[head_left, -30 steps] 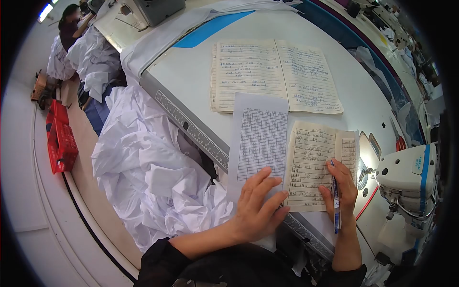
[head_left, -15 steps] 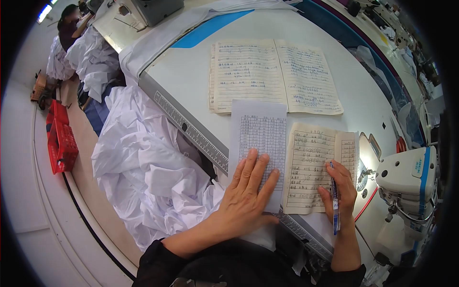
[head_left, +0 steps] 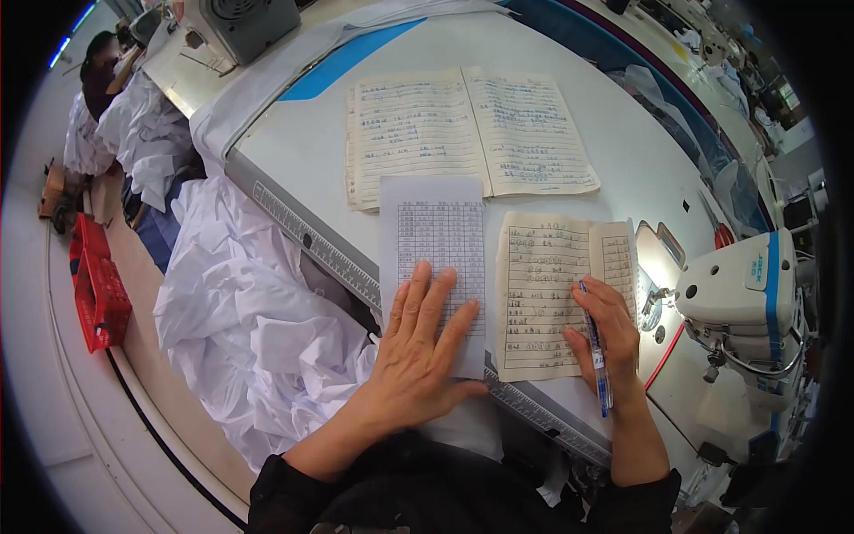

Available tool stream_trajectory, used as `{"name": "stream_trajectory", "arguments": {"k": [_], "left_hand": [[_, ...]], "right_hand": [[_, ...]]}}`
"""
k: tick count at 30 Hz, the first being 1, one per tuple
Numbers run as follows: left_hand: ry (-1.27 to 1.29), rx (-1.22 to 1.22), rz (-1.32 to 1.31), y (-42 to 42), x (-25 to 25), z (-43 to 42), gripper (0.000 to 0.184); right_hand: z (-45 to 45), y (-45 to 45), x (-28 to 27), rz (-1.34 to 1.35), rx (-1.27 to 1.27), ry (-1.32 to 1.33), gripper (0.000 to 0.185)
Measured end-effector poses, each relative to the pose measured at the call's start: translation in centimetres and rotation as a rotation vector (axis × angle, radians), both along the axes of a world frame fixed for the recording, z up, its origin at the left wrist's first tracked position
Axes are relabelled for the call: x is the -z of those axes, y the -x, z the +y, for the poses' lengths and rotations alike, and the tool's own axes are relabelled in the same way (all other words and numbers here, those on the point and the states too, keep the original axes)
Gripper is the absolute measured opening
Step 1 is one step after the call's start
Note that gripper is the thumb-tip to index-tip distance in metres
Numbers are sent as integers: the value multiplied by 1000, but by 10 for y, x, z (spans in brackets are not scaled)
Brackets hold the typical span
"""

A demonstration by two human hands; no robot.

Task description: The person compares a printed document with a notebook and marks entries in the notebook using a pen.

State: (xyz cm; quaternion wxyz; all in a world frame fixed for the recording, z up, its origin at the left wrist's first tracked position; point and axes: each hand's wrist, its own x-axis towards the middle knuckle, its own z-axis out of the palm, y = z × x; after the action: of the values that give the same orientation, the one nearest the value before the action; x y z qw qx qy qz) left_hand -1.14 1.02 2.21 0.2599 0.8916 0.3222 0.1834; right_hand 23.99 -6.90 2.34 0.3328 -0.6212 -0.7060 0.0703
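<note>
My left hand (head_left: pixel 414 351) lies flat, fingers spread, on the lower half of a printed table sheet (head_left: pixel 434 194). Between the thumb and fingers of my right hand (head_left: pixel 614 334) is a blue ballpoint pen (head_left: pixel 596 347), slanting down toward the wrist. That hand rests on the right side of a small open notebook (head_left: pixel 538 307) with handwritten rows. Just right of the sheet, the small notebook lies apart from it by a narrow gap. Behind both, a larger open notebook (head_left: pixel 418 133) with blue handwriting lies flat; the sheet's top edge covers part of its lower edge.
White fabric (head_left: pixel 258 329) is heaped left of the table edge, where a ruler strip (head_left: pixel 311 240) runs. A sewing machine (head_left: pixel 738 285) with its lamp lit stands right. Red scissors handles (head_left: pixel 722 236) lie behind it. A red basket (head_left: pixel 98 285) is at far left; another person (head_left: pixel 100 76) sits beyond.
The whole view has shifted, so the table and papers appear farther left. The gap between the sheet and small notebook looks slightly wider. Both hands keep nearly the same pose.
</note>
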Motion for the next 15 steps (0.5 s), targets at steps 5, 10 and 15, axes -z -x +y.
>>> {"name": "stream_trajectory", "arguments": {"k": [5, 10, 15], "left_hand": [[-4, 59, 4, 10, 2, 2, 52], [40, -33, -283, 12, 16, 9, 31], [0, -35, -164, -20, 7, -5, 31]], "right_hand": [[0, 0, 0, -6, 3, -6, 45], [0, 0, 0, -13, 2, -7, 45], [0, 1, 0, -14, 2, -8, 45]]}}
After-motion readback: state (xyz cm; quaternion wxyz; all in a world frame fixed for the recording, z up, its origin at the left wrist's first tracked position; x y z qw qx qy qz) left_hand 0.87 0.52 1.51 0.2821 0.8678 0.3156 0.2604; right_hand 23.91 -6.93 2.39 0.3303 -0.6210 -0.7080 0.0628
